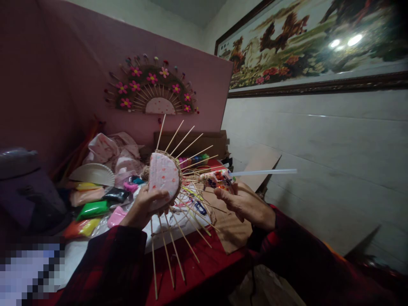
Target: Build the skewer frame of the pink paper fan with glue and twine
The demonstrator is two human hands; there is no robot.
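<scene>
In my left hand point(145, 206) is a half-round fan base point(164, 176) covered in pale pink fabric with small red prints. Twine runs round its curved edge, and thin wooden sticks point(178, 225) spread out from there like rays. My thumb presses on the fabric face; the other fingers are mostly hidden behind it. My right hand point(247, 204) is closed round a flower-patterned hot glue gun point(219, 178), with a long translucent glue stick point(264, 172) jutting from its back. The gun's nozzle end points left, near the sticks; whether it touches them I cannot tell.
A finished stick fan with pink flowers point(152, 78) hangs on the pink board. Packets of coloured clay point(92, 210), a folded paper plate point(92, 173) and crumpled fabric point(111, 148) lie at left. Cardboard point(232, 225) rests on the red-covered table point(204, 263). A framed horse picture point(287, 46) hangs above.
</scene>
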